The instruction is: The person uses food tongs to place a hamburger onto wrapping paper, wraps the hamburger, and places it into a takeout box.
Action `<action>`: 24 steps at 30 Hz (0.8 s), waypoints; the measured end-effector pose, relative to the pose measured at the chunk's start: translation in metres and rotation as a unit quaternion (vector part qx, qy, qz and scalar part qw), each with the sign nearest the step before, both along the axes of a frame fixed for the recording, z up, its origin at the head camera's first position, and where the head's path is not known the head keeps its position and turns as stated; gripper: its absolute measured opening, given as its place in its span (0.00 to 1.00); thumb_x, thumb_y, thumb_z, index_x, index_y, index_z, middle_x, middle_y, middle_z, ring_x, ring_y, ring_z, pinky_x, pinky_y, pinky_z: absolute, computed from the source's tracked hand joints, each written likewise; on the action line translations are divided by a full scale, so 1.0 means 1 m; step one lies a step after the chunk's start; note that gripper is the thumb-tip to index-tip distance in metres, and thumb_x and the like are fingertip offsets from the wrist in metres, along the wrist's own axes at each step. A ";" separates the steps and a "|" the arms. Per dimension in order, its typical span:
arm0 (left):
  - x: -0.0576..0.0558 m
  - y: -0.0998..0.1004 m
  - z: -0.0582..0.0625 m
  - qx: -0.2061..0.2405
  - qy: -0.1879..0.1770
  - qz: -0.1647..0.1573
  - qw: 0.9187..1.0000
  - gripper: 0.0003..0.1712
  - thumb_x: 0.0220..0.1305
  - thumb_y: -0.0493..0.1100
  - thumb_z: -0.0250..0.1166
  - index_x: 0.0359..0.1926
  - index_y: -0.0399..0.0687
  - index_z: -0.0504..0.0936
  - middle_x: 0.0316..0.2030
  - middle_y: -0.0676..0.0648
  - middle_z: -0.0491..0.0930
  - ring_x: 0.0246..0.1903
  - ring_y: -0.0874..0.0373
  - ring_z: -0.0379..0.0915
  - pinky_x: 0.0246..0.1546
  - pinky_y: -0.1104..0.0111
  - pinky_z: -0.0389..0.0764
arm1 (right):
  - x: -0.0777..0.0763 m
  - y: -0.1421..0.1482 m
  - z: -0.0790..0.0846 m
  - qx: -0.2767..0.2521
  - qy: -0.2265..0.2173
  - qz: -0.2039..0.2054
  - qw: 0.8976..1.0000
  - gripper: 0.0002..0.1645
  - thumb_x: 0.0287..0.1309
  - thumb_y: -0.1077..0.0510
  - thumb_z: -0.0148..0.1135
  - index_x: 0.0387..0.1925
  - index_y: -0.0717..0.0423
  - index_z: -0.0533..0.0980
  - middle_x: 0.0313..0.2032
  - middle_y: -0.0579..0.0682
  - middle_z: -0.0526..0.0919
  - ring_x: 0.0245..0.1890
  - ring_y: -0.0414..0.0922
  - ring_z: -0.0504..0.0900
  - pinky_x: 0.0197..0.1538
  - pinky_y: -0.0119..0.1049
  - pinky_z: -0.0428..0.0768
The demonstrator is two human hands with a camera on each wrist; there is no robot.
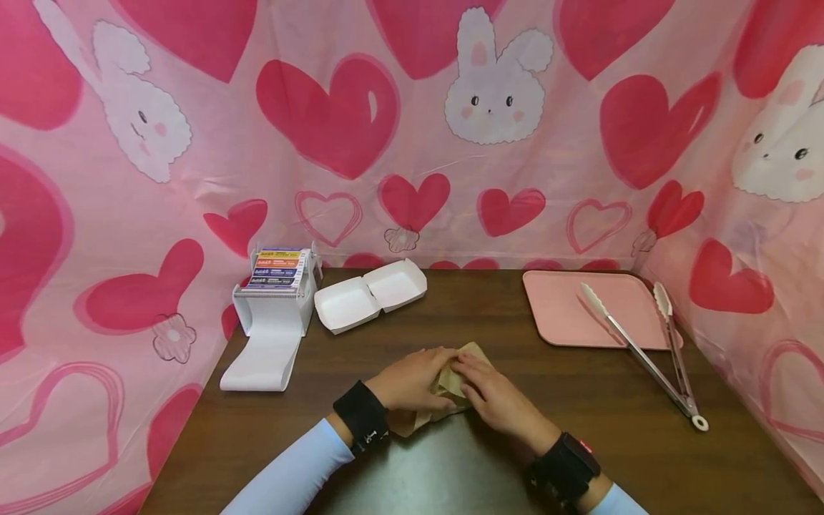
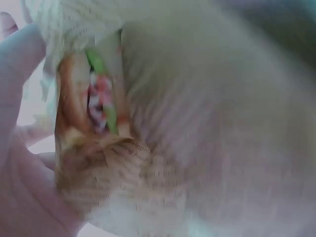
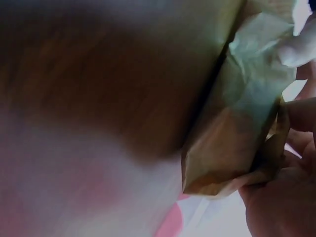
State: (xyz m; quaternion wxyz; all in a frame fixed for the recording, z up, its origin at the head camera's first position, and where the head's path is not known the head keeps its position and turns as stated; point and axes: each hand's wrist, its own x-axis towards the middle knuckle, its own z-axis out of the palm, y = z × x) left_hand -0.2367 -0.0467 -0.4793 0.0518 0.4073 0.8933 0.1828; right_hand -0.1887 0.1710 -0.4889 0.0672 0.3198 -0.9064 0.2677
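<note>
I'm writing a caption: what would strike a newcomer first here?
Probably the pink backdrop of big hearts and white rabbits, behind the table in the head view. Next, the left hand and right hand holding a brown paper wrap, front and centre on the table; the left wrist view shows a filled bun inside.

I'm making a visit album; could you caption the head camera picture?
Left hand and right hand hold a paper wrapper on a brown table, an open white box behind.
</note>
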 end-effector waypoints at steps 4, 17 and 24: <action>0.001 -0.011 0.003 -0.003 -0.026 -0.002 1.000 0.45 0.66 0.69 0.61 0.76 0.54 0.63 0.73 0.38 0.63 0.70 0.46 0.65 0.64 0.55 0.73 | -0.004 0.004 -0.002 0.043 0.043 0.027 0.998 0.26 0.69 0.64 0.59 0.67 0.56 0.74 0.68 0.63 0.71 0.68 0.60 0.70 0.63 0.58 0.73; -0.003 -0.033 0.003 0.013 -0.091 -0.038 0.995 0.26 0.81 0.47 0.47 0.75 0.56 0.66 0.58 0.51 0.77 0.56 0.62 0.73 0.60 0.63 0.74 | -0.020 0.021 -0.002 0.112 0.099 0.078 0.986 0.28 0.62 0.64 0.65 0.62 0.42 0.80 0.67 0.53 0.75 0.71 0.58 0.67 0.68 0.58 0.66; 0.009 -0.048 -0.007 0.042 -0.055 -0.074 0.995 0.29 0.77 0.37 0.55 0.76 0.52 0.65 0.54 0.52 0.81 0.53 0.65 0.77 0.56 0.68 0.77 | -0.029 0.025 -0.001 0.085 0.096 0.116 0.985 0.29 0.59 0.70 0.64 0.60 0.44 0.81 0.67 0.53 0.76 0.70 0.58 0.68 0.69 0.58 0.65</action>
